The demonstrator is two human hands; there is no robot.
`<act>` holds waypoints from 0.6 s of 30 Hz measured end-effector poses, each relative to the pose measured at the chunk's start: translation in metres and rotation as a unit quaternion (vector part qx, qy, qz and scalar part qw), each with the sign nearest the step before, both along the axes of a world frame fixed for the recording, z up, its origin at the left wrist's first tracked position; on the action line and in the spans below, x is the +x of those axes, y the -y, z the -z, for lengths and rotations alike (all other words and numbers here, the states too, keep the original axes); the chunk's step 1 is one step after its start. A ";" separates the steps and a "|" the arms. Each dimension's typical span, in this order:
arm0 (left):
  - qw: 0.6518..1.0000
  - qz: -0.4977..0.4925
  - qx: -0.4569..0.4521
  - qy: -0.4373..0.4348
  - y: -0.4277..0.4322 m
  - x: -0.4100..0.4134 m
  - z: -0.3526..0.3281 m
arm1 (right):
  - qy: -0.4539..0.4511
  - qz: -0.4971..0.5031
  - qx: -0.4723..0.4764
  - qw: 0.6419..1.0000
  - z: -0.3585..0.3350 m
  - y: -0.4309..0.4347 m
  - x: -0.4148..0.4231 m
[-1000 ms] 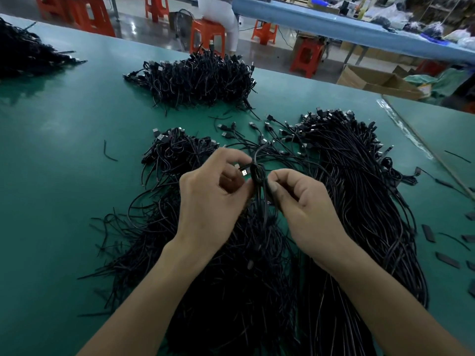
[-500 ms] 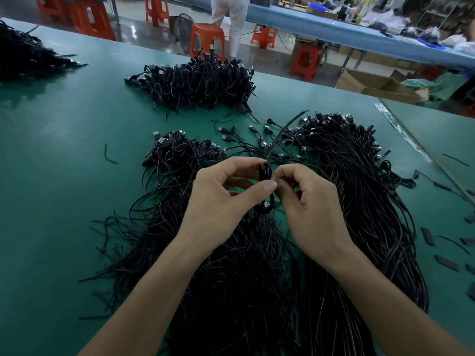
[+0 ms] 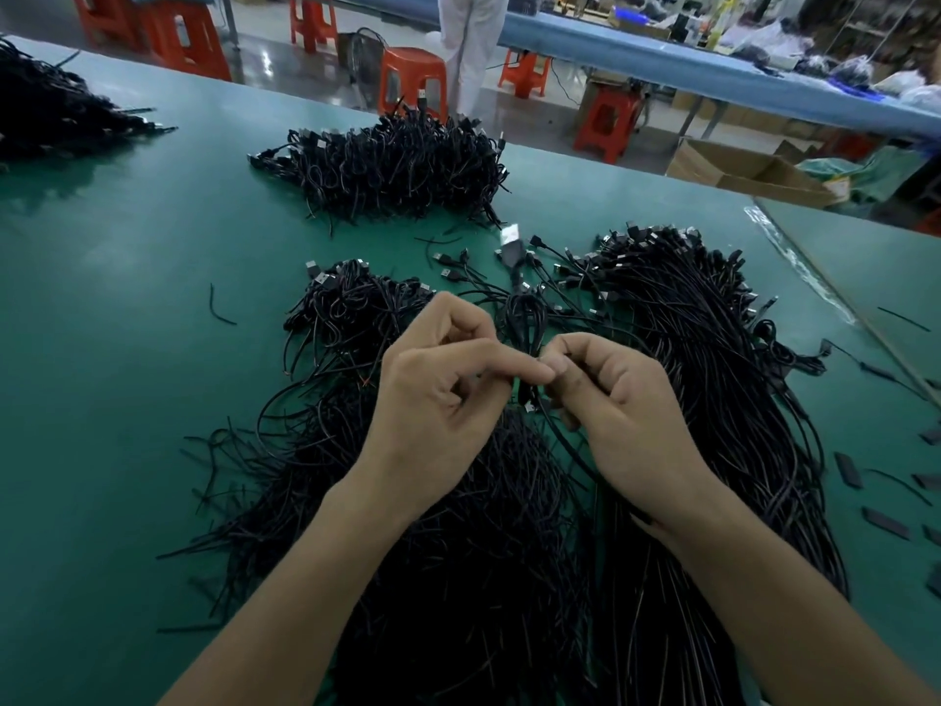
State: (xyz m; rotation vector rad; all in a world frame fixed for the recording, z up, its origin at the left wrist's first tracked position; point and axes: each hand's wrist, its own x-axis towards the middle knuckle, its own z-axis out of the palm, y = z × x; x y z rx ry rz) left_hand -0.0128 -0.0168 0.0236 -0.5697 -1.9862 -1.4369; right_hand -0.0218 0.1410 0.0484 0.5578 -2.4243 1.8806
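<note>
My left hand [image 3: 438,394] and my right hand [image 3: 616,400] meet over the green table [image 3: 127,349], both pinching one coiled black USB cable [image 3: 524,321]. The coil stands up between the fingertips, and its plug end [image 3: 510,244] sticks out beyond it, blurred. A loose strand of the same cable runs down under my right palm. Below my hands lies a big heap of loose black cables [image 3: 458,552]. A long sheaf of straight cables [image 3: 713,374] runs along the right side.
A pile of tied cable bundles [image 3: 397,165] sits at the back middle, a smaller one [image 3: 351,303] left of my hands, another [image 3: 56,114] at the far left. Black tie strips [image 3: 886,522] lie at the right edge. Beyond the table are orange stools [image 3: 415,79], a standing person [image 3: 471,38] and cardboard boxes [image 3: 753,170].
The coil has grown taller between my fingertips and its plug end now points away from me. Both hands have turned slightly and stay together on the cable.
</note>
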 end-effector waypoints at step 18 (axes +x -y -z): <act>0.924 0.176 0.207 0.271 -0.006 0.000 0.005 | -0.139 0.060 0.097 0.984 0.008 -0.005 0.001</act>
